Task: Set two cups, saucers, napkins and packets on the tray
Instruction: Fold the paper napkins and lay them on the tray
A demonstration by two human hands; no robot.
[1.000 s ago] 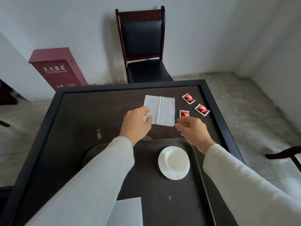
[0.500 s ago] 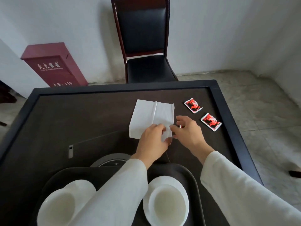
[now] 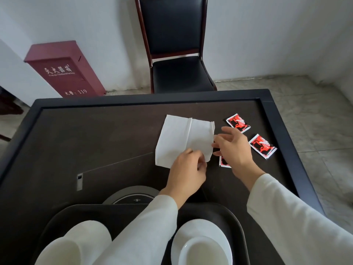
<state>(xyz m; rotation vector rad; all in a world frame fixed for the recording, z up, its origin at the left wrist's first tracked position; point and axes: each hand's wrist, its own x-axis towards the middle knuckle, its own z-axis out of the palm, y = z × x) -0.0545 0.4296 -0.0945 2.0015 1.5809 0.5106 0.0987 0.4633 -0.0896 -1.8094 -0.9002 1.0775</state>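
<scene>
Two cups (image 3: 204, 251) sit on the near tray (image 3: 122, 213); one napkin (image 3: 181, 138) and three packets (image 3: 237, 122) lie farther off. The left hand (image 3: 186, 173) pinches the napkin's near edge; the right hand (image 3: 235, 150) has its fingers spread.

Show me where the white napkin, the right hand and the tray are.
white napkin (image 3: 176, 138), head view, its left half.
right hand (image 3: 236, 152), head view, back of hand.
tray (image 3: 206, 211), head view, bare far part.

Hands shift along the napkin

The left hand (image 3: 188, 169) has moved from the napkin's (image 3: 177, 138) 8 o'clock corner to its 5 o'clock corner and now pinches it. The right hand (image 3: 234, 148) has spread its fingers at the 3 o'clock edge, uncovering more of the near packet (image 3: 223, 163).
</scene>
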